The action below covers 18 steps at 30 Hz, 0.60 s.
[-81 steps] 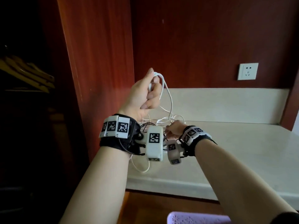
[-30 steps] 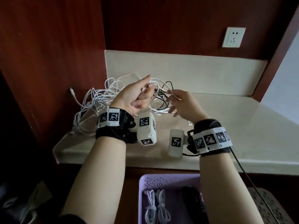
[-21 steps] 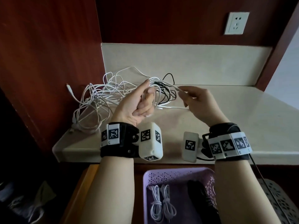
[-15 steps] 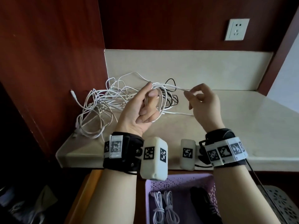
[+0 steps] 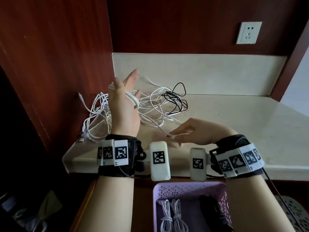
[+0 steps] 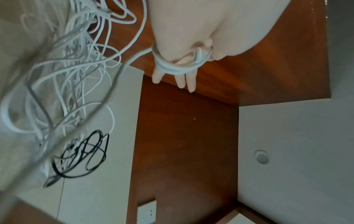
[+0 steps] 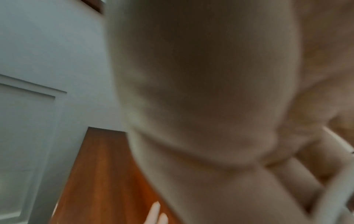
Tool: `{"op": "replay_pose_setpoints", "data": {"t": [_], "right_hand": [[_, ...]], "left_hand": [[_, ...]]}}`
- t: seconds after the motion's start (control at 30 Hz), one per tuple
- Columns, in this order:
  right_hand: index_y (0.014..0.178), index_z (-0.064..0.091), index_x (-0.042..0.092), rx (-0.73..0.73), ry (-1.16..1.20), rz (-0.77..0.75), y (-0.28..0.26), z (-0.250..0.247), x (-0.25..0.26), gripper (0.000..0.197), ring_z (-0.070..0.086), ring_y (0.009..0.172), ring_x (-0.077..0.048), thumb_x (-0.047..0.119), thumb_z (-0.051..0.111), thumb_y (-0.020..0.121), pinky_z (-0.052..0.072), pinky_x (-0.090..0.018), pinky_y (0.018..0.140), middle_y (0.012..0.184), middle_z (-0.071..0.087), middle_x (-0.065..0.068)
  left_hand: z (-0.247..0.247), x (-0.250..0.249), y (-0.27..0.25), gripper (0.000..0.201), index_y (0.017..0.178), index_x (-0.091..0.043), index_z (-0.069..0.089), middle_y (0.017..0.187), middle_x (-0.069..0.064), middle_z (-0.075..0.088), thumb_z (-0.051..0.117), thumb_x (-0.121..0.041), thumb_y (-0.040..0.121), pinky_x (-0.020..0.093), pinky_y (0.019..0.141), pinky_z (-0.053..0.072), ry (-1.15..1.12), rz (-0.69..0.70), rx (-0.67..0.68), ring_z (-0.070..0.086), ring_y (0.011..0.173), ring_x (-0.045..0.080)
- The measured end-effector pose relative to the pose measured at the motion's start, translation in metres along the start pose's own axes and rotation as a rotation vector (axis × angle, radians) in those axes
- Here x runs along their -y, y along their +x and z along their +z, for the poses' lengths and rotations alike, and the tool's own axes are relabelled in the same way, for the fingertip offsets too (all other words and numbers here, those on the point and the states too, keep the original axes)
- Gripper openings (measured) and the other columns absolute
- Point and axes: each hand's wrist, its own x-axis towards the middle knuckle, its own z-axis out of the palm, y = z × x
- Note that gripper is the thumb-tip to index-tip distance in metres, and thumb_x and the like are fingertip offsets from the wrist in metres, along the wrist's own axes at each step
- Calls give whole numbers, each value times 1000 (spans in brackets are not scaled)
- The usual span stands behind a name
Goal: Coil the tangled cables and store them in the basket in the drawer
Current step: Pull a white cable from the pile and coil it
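My left hand (image 5: 124,91) is raised over the counter with its fingers straight and spread. A white cable (image 6: 173,69) is wound in a few turns round them, and its plug end (image 6: 198,53) is pinned under the thumb. From that coil the cable runs down to my right hand (image 5: 177,135), which pinches it low near the counter's front edge. A tangle of white cables (image 5: 151,104) and one black cable (image 5: 178,99) lies behind on the counter. The purple basket (image 5: 189,187) sits in the open drawer below, with two coiled white cables (image 5: 173,220) in it.
A dark bundle (image 5: 212,210) lies in the basket's right half. A red-brown wooden panel (image 5: 58,64) closes off the left side. The pale counter (image 5: 234,124) stretches right, under a wall socket (image 5: 248,33). A patterned grey basket (image 5: 296,213) sits at the lower right.
My left hand has uncurled and spread its fingers, moving up and left with the coil on it. My right hand has dropped towards the counter's front edge, still pinching the cable.
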Motion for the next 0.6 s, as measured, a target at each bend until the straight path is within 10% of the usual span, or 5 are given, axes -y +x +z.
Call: {"op": "replay_pose_setpoints", "data": {"t": [0.2, 0.33, 0.4, 0.6], "right_hand": [[91, 74, 14, -128, 237, -207, -27, -19, 18, 11, 40, 50, -7, 10, 65, 88, 35, -22, 49, 52, 48, 10], [78, 73, 15, -555, 370, -282, -30, -26, 24, 6, 48, 51, 3, 10, 71, 82, 37, -9, 53, 54, 60, 10], [71, 71, 23, -805, 431, -287, -24, -28, 20, 13, 55, 61, 0, 13, 75, 78, 44, -15, 62, 62, 67, 7], [66, 62, 21, -1139, 405, -261, -20, -30, 15, 19, 28, 47, -8, 23, 75, 80, 24, -21, 48, 47, 41, 6]], "left_hand": [[-2, 15, 7, 14, 94, -19, 38, 117, -2, 58, 30, -24, 105, 23, 96, 34, 270, 122, -187, 53, 109, -1], [2, 27, -3, 13, 102, -12, 31, 106, -3, 51, 30, -25, 104, 29, 59, 56, 665, 41, 117, 64, 75, 2], [6, 28, -11, 14, 98, -10, 29, 102, 7, 63, 31, -22, 104, 21, 34, 40, 803, -80, 294, 57, 40, 8], [17, 21, -29, 44, 92, -4, 49, 39, 2, 46, 24, -39, 104, 14, 33, 16, 854, -345, 622, 21, 24, 12]]}}
